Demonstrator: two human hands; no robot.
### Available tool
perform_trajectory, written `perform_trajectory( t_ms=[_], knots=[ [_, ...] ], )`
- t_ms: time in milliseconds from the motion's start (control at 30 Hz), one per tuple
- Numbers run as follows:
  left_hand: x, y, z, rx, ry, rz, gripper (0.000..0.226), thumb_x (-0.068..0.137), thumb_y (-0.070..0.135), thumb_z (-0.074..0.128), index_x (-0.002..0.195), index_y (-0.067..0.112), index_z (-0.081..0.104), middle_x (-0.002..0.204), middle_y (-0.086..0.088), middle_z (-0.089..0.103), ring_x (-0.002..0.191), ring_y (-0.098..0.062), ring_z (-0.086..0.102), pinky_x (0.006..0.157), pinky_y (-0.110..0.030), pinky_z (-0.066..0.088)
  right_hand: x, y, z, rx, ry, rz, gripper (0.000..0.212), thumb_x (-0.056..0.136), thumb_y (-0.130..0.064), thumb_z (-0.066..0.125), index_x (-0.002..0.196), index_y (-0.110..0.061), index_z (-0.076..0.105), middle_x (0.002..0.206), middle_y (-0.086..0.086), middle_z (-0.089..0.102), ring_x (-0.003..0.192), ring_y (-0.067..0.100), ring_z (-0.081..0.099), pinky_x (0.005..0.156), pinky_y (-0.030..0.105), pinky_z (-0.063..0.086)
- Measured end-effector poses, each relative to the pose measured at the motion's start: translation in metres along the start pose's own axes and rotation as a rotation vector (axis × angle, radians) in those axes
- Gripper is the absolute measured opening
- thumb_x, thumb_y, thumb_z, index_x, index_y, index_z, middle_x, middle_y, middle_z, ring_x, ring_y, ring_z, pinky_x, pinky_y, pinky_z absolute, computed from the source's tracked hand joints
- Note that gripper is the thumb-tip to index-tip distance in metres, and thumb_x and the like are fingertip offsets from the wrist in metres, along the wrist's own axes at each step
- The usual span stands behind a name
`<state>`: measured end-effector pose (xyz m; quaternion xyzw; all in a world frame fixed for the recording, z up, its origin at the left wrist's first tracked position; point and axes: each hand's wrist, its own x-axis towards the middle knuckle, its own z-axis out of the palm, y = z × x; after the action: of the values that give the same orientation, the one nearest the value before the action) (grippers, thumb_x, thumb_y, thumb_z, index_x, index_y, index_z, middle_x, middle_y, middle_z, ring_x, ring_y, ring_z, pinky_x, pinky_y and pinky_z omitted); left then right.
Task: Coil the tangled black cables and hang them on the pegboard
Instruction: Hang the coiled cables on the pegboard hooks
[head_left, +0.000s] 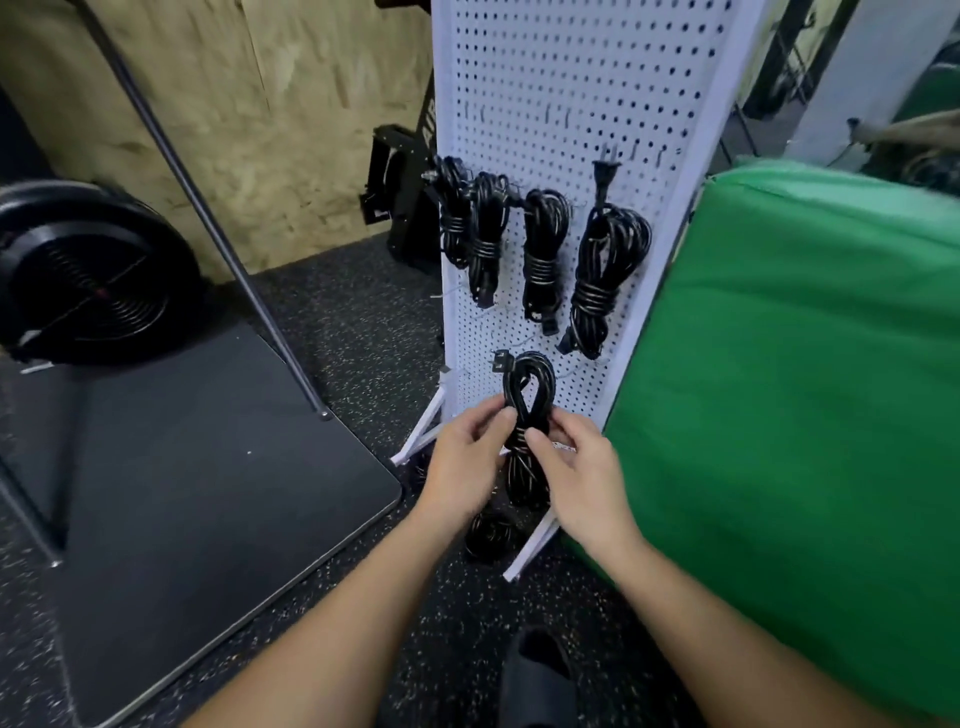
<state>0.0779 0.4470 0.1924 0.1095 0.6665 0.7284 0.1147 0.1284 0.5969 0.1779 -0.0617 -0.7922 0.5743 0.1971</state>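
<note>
Both hands work on one coiled cable (527, 415) held up just in front of the lower part of the white pegboard (571, 78), which serves as the landmark here. The left hand (462, 457) curls its fingers (493, 415) round the middle of the bundle from the left, and the right hand (582, 467) pinches the same waist from the right, thumb across the front; neither hand is loose, and both have hold of this cable only. Its top loop rises above the hands against the board's lower rows, with the plug (500, 360) sticking out at the upper left. Gripping at the waist probably keeps the wraps from springing apart while the loop is steered to a hook; whether the loop already sits on one cannot be told. Higher on the pegboard, four finished coils (543, 254) hang side by side in a row, each bound round its middle so it hangs narrow and tidy. At the foot of the pegboard, below the hands, another dark cable bundle (488, 535) lies on the speckled floor (337, 312), apparently yet to be hung. A green mat (805, 364) stands just right of the pegboard.
</note>
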Motion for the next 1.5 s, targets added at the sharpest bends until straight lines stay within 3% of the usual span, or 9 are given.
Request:
perform_trajectory(
  t_ms=[67, 167, 300, 600, 733, 933, 1067, 1300, 1500],
  knots=[
    [0.008, -0.003, 0.005, 0.041, 0.013, -0.002, 0.027, 0.11, 0.041, 0.062, 0.129, 0.03, 0.078, 0.122, 0.005, 0.081, 0.111, -0.016, 0.076, 0.102, -0.044, 0.06, 0.005, 0.003, -0.003, -0.016, 0.004, 0.012, 0.026, 0.106, -0.031, 0.072, 0.132, -0.032, 0.075, 0.122, -0.007, 0.075, 0.106, 0.012, 0.077, 0.097, 0.045, 0.063],
    [0.026, -0.015, 0.01, 0.049, 0.014, -0.013, 0.031, 0.108, 0.043, 0.06, 0.128, 0.027, 0.078, 0.12, 0.001, 0.081, 0.108, -0.019, 0.075, 0.091, -0.041, 0.058, 0.016, 0.008, -0.005, -0.04, 0.021, 0.035, 0.023, 0.106, -0.025, 0.072, 0.129, -0.028, 0.077, 0.118, -0.006, 0.078, 0.104, 0.009, 0.077, 0.097, 0.042, 0.064],
    [0.053, -0.033, 0.02, 0.068, -0.026, 0.001, 0.033, 0.107, 0.044, 0.057, 0.124, 0.027, 0.08, 0.12, 0.0, 0.081, 0.118, -0.026, 0.075, 0.106, -0.059, 0.058, 0.034, 0.023, -0.006, -0.095, 0.043, 0.064, 0.02, 0.107, -0.025, 0.071, 0.126, -0.027, 0.077, 0.113, -0.01, 0.08, 0.101, 0.007, 0.077, 0.096, 0.041, 0.064],
    [0.101, -0.056, 0.05, 0.105, -0.022, -0.018, 0.027, 0.111, 0.033, 0.054, 0.111, 0.033, 0.081, 0.106, 0.005, 0.082, 0.107, -0.026, 0.076, 0.102, -0.058, 0.059, 0.068, 0.053, -0.016, -0.211, 0.12, 0.103, 0.02, 0.106, -0.021, 0.071, 0.125, -0.027, 0.076, 0.106, -0.017, 0.078, 0.095, -0.003, 0.075, 0.097, 0.034, 0.064],
    [0.113, -0.064, 0.056, 0.131, -0.052, -0.021, 0.027, 0.112, 0.031, 0.055, 0.121, 0.029, 0.081, 0.11, 0.009, 0.082, 0.107, -0.016, 0.076, 0.104, -0.052, 0.059, 0.071, 0.062, -0.02, -0.326, 0.16, 0.102, 0.02, 0.104, -0.023, 0.075, 0.124, -0.021, 0.076, 0.109, -0.013, 0.08, 0.1, 0.003, 0.077, 0.1, 0.039, 0.064],
    [0.12, -0.081, 0.055, 0.173, -0.092, -0.011, 0.033, 0.111, 0.035, 0.057, 0.136, 0.024, 0.076, 0.113, 0.016, 0.08, 0.104, -0.001, 0.073, 0.109, -0.04, 0.056, 0.057, 0.062, -0.026, -0.673, 0.186, 0.268, 0.026, 0.098, -0.044, 0.074, 0.087, -0.02, 0.078, 0.076, -0.013, 0.074, 0.074, 0.017, 0.074, 0.078, 0.039, 0.066],
    [0.114, -0.093, 0.035, 0.265, -0.077, -0.012, 0.038, 0.113, 0.036, 0.059, 0.145, 0.021, 0.071, 0.141, 0.008, 0.073, 0.13, -0.005, 0.065, 0.118, -0.029, 0.047, 0.041, 0.068, -0.019, -0.663, 0.131, 0.261, 0.036, 0.102, -0.038, 0.073, 0.071, -0.019, 0.073, 0.063, -0.008, 0.071, 0.06, 0.016, 0.071, 0.066, 0.039, 0.065],
    [0.085, -0.151, -0.028, 0.379, 0.017, -0.164, 0.038, 0.11, 0.042, 0.064, 0.138, 0.018, 0.075, 0.129, -0.001, 0.079, 0.123, -0.019, 0.072, 0.113, -0.038, 0.053, 0.021, 0.116, 0.034, -0.302, -0.253, 0.396, 0.009, 0.104, -0.015, 0.073, 0.106, -0.019, 0.08, 0.089, -0.006, 0.082, 0.082, 0.008, 0.08, 0.085, 0.039, 0.069],
    [0.065, -0.215, -0.073, 0.409, 0.103, -0.332, 0.032, 0.106, 0.036, 0.071, 0.132, 0.018, 0.077, 0.114, 0.011, 0.079, 0.104, -0.002, 0.072, 0.105, -0.032, 0.057, 0.029, 0.193, 0.068, -0.415, -0.391, 0.482, 0.037, 0.104, -0.014, 0.072, 0.141, -0.014, 0.068, 0.122, -0.002, 0.076, 0.111, 0.014, 0.073, 0.105, 0.042, 0.061]
  ],
)
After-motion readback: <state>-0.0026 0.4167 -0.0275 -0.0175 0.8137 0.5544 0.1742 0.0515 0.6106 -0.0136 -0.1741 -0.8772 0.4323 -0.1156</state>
